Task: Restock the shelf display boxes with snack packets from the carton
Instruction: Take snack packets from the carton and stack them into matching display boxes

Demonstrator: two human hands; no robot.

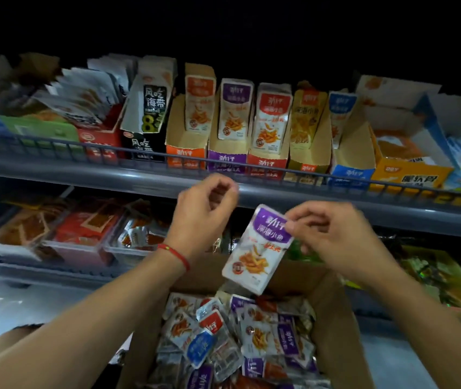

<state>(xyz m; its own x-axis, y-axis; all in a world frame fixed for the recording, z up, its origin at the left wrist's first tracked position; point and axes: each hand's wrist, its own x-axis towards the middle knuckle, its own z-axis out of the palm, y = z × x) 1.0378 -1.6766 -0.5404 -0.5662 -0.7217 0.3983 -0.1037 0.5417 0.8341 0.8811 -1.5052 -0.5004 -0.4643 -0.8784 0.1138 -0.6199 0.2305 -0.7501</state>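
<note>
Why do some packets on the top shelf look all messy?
On the upper shelf's left end, a bunch of white packets leans sideways, fanned out instead of upright like the purple-box packets. The orange display box looks nearly empty at its front. Nothing looks spilled or torn.

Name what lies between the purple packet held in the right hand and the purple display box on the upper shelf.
In the head view, only the grey shelf edge lies between the purple packet and the purple display box.
</note>
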